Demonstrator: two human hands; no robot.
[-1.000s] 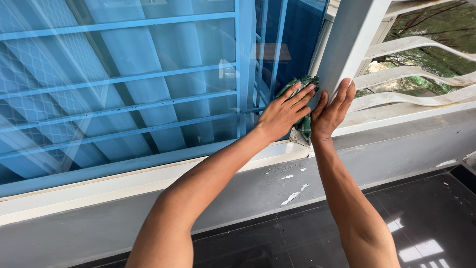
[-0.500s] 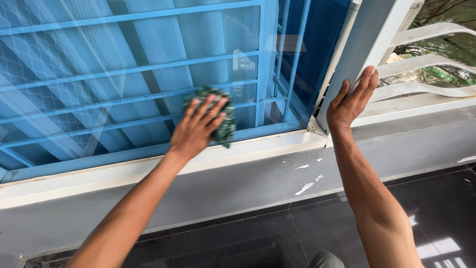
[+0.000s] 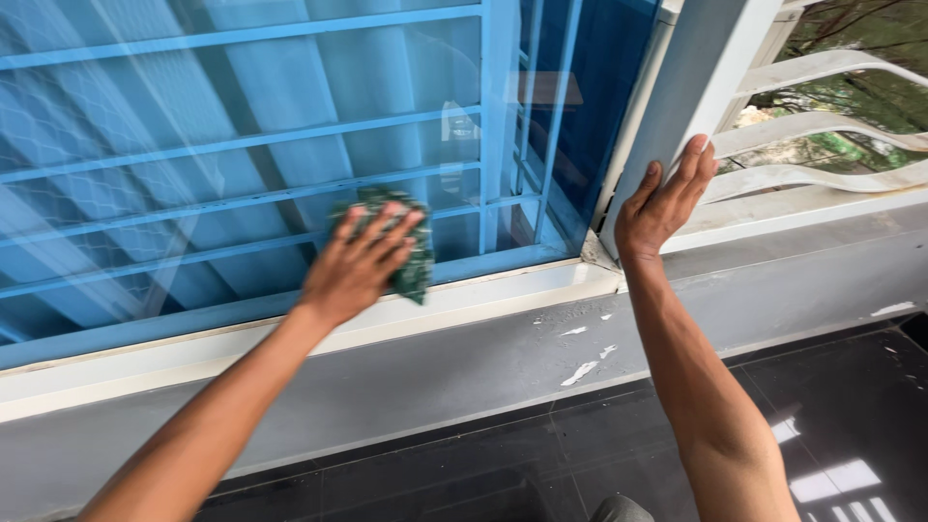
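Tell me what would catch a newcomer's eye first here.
The left hand stands out, pressing a green cloth flat against the blue-tinted window pane low near the white sill. To its right, the right hand lies open against the white window frame, at the pane's edge.

You see a grey wall (image 3: 464,372) with flaked paint patches (image 3: 580,372) under the sill, a glossy black tiled floor (image 3: 851,406) below it, and white curved bars (image 3: 822,72) before green trees (image 3: 870,39) at right.
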